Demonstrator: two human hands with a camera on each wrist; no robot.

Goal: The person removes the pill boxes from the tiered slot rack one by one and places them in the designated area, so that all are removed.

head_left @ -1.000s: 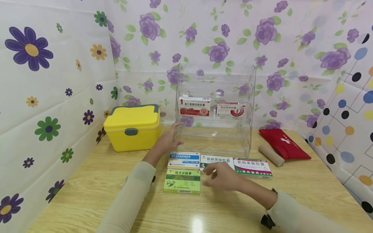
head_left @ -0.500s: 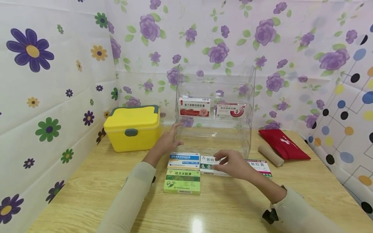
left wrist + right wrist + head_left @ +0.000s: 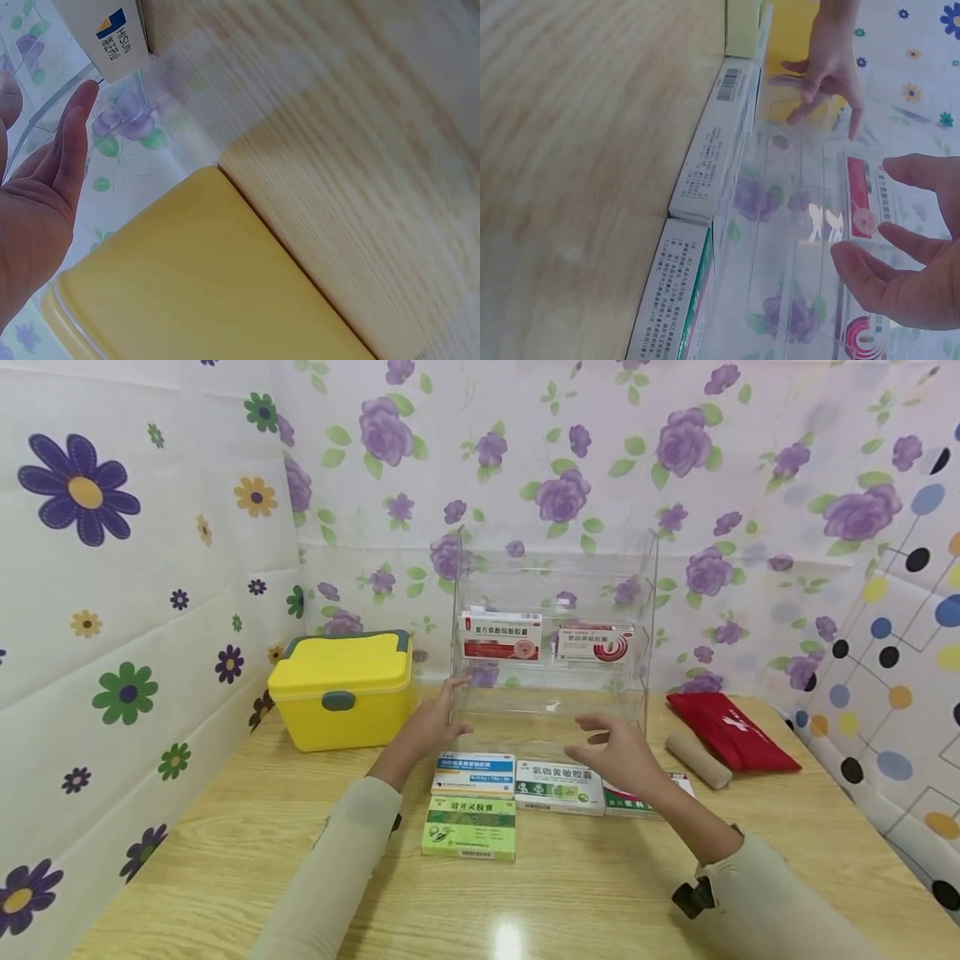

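Note:
A clear tiered display rack [image 3: 517,702] stands at the back, holding a red-and-white medicine box [image 3: 500,637] and a second one [image 3: 595,644] on a middle tier. My left hand [image 3: 429,727] rests its fingers against the rack's left side. In front of the rack, my right hand [image 3: 621,752] hovers above the table, fingers apart and holding nothing. Beneath and beside it lie a white-and-green medicine box [image 3: 558,787] and a magenta-and-green medicine box [image 3: 626,803], partly hidden by the right wrist. Farther left are a blue-and-white medicine box [image 3: 472,775] and a green medicine box [image 3: 469,829].
To the left of the rack sits a yellow lidded case [image 3: 352,714]. On the right lie a brown cardboard tube [image 3: 697,760] and a red first-aid pouch [image 3: 738,735]. Patterned cloth walls surround the wooden table [image 3: 450,910] on three sides.
My right hand has moved up and to the right, away from the white-and-green box and toward the rack, uncovering that box. My left hand has stayed at the rack's side.

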